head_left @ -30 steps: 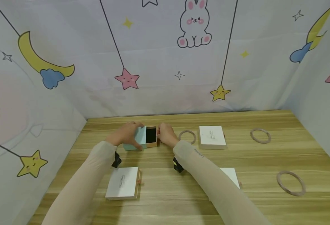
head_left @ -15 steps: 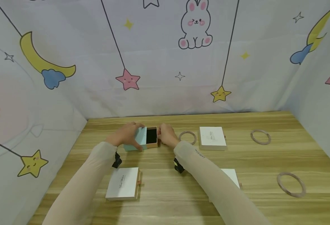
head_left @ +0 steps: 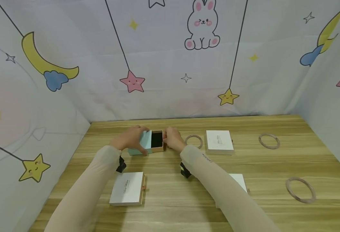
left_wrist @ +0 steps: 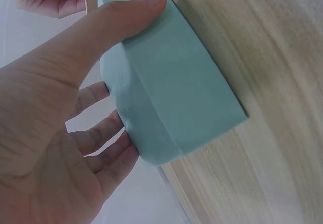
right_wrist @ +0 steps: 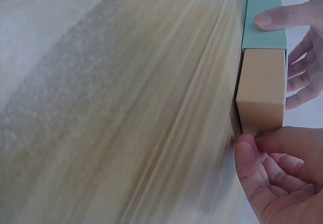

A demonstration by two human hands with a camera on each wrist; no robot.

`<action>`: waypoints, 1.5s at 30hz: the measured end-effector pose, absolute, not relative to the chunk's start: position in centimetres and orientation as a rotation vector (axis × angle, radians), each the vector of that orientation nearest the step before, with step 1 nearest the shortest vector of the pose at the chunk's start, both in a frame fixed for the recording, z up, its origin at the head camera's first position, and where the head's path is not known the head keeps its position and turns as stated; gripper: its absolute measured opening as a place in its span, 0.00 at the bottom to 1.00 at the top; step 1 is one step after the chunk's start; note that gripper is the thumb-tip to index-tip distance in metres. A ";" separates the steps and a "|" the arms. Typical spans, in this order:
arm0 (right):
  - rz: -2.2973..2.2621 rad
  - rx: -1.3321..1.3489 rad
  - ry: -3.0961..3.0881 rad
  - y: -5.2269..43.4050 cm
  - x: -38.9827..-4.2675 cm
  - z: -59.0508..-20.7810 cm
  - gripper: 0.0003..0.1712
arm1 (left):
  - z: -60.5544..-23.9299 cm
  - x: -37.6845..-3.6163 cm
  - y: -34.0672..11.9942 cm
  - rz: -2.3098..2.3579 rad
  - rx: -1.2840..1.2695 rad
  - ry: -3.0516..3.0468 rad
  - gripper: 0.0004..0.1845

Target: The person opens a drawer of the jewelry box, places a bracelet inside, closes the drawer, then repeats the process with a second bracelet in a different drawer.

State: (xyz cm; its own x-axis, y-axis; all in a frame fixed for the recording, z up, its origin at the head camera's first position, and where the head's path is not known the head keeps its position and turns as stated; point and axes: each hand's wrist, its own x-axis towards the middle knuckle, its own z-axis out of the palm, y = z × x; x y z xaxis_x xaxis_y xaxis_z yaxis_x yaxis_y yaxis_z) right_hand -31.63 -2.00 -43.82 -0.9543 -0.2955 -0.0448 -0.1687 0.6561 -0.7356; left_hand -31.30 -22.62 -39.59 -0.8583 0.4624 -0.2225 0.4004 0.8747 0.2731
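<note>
Two-Hand Hold: mint cover [head_left: 146, 141], tan drawer [head_left: 157, 149] Partly Out

In the near zone of the wood-grain counter [head_left: 170, 209] we count two white boxes and one ring. The near-left white box [head_left: 127, 188] lies flat, printed face up. The near-right white box [head_left: 239, 181] is partly hidden by the right sleeve [head_left: 216, 188]. The near ring [head_left: 304, 200] lies flat at the far right of this zone.

Toward the back, left of centre, we locate the one mint cover, with the one tan drawer projecting from its right end; a black insert [head_left: 156, 140] shows inside. The left hand [head_left: 130, 138] grips the cover, thumb on the near side, fingers on the opposite side. The right hand [head_left: 174, 139] pinches at the drawer's outer end between thumb and forefinger; we cannot tell exactly what sits between the fingertips.

Continuing right, we count one middle ring [head_left: 193, 136] just beside the right hand, one far white box [head_left: 220, 141] and one far ring [head_left: 269, 147]. Totals: three white boxes, three rings.

Behind the counter, we note a printed backdrop [head_left: 164, 100] bearing one rabbit [head_left: 202, 27].
</note>
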 end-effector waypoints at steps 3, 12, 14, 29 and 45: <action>-1.178 -0.381 2.721 -2.0 -31.7 -43.9 0.11 | -39.5 -31.3 -22.6 0.315 0.649 2.767 0.55; -1.189 -0.382 2.716 -1.8 -31.6 -43.7 0.11 | -39.5 -31.2 -22.5 0.312 0.654 2.763 0.55; -1.188 -0.383 2.716 -1.7 -31.5 -43.7 0.12 | -39.4 -31.2 -22.5 0.315 0.654 2.763 0.54; -1.144 -0.374 2.753 -1.4 -31.9 -44.0 0.14 | -39.4 -31.3 -22.4 0.291 0.649 2.769 0.55; -1.130 -0.387 2.772 -1.1 -32.1 -44.2 0.15 | -39.5 -31.3 -22.6 0.298 0.636 2.773 0.55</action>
